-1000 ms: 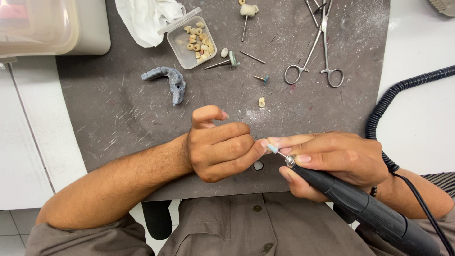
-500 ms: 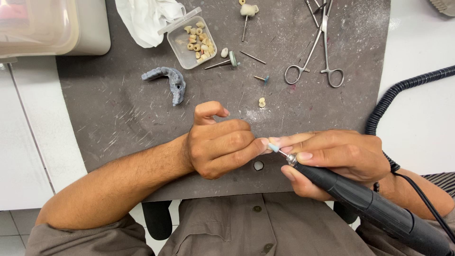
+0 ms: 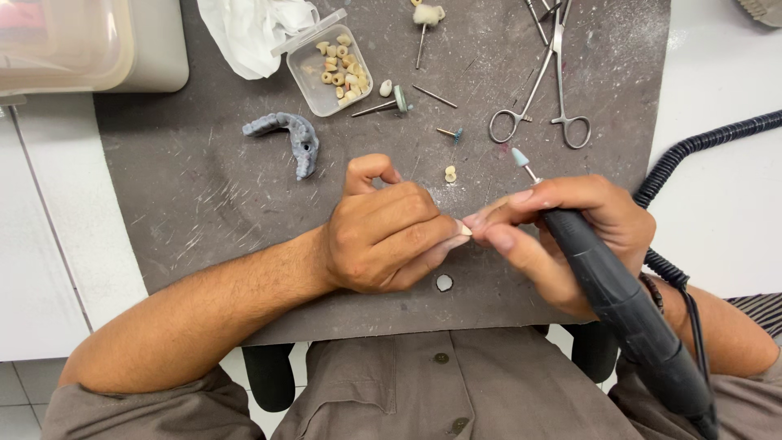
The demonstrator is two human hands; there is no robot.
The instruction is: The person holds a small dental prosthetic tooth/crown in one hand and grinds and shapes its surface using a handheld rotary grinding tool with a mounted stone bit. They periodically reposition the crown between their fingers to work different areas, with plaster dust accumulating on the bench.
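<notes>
Two hands meet over the grey mat [image 3: 204, 212] on the counter: the left hand [image 3: 383, 232] pinches a tiny pale piece [image 3: 466, 231] at its fingertips, while the right hand [image 3: 570, 236] grips a black rotary handpiece [image 3: 627, 318], its bur tip [image 3: 519, 157] pointing away.

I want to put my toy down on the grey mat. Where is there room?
The barest patch on the grey mat lies left of the left hand, below the grey teeth model. A smaller gap sits right of the scissor-like clamp. It is crowded along the top, around the clear box of little teeth and the small tool bits.
</notes>
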